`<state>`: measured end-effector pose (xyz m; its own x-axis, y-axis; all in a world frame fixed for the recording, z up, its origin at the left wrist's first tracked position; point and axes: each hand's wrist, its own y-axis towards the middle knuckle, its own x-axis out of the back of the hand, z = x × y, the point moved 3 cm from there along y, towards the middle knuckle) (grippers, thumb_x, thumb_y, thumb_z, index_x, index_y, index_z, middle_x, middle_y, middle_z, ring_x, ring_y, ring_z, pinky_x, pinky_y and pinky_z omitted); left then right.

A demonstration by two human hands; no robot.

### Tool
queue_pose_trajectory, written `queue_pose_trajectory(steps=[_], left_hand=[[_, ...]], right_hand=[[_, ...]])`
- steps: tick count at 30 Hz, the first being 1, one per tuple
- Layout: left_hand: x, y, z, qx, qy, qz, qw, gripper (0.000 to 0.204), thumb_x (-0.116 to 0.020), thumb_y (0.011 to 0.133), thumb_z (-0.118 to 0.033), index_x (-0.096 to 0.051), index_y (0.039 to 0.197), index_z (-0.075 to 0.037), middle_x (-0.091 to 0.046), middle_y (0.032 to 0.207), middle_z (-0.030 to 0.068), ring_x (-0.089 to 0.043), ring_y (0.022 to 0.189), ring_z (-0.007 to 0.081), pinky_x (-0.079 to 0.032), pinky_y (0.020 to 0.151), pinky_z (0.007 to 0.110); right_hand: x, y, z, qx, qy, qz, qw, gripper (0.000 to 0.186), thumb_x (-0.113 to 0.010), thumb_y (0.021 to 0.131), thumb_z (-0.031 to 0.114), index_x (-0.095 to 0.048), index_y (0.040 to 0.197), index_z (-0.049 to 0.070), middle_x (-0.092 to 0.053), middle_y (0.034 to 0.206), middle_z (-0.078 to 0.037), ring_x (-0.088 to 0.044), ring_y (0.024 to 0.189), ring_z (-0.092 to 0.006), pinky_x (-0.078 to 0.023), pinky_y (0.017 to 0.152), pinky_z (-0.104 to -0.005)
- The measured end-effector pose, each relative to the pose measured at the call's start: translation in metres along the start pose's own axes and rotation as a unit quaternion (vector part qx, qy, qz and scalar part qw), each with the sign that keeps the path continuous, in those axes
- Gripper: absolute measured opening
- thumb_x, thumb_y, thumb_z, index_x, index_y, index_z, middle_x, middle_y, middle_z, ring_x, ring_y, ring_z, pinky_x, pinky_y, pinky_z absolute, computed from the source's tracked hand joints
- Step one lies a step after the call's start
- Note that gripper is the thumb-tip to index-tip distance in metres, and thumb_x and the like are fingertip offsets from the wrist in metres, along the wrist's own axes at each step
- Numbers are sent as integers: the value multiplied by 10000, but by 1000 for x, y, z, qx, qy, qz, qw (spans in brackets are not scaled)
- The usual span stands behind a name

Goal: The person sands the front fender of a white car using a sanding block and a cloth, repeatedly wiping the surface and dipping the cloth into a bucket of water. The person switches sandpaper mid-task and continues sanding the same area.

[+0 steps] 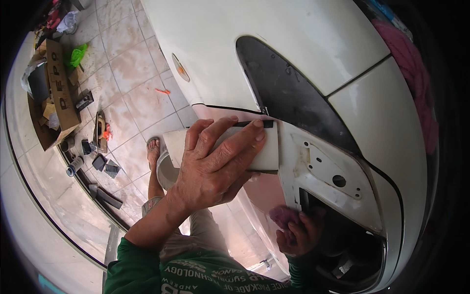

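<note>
My left hand presses a sanding block against the white car, by the corner where fender, door and glass meet. A pale sheet covers the block, and a dark strip shows along its far edge. The fingers lie over the top, and the thumb is hidden. Lower right, my right hand grips a purple cloth beside the open window gap of the door. Between the hands, a pinkish patch shows on the door panel. Bare metal with several holes lies right of the block.
A bucket stands on the tiled floor near my sandalled foot. At left are an open cardboard box, a green plastic bag, a can and scattered dark pads. A pink cloth hangs over the car's far side.
</note>
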<state>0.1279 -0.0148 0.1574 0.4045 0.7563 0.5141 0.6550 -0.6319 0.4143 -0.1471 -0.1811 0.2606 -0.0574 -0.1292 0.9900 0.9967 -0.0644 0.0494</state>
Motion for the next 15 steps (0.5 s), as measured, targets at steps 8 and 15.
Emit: queue_pose_trajectory(steps=[8, 15], left_hand=[[-2, 1, -1, 2, 7, -20, 1000, 769, -934, 694, -298, -720, 1398, -73, -646, 1503, 88, -606, 1285, 369, -470, 1001, 522], [-5, 0, -8, 20, 10, -24, 999, 757, -929, 711, -316, -715, 1391, -62, -652, 1490, 105, -605, 1254, 365, -458, 977, 519]], right_hand=[[-1, -8, 0, -20, 13, -1, 1000, 435, -844, 853, 350, -658, 1181, 133, -636, 1370, -163, -622, 1217, -460, -499, 1083, -647], [0, -7, 4, -23, 8, 3, 1000, 437, -844, 847, 347, -658, 1182, 136, -638, 1366, -163, -624, 1212, -464, -465, 1120, -678]])
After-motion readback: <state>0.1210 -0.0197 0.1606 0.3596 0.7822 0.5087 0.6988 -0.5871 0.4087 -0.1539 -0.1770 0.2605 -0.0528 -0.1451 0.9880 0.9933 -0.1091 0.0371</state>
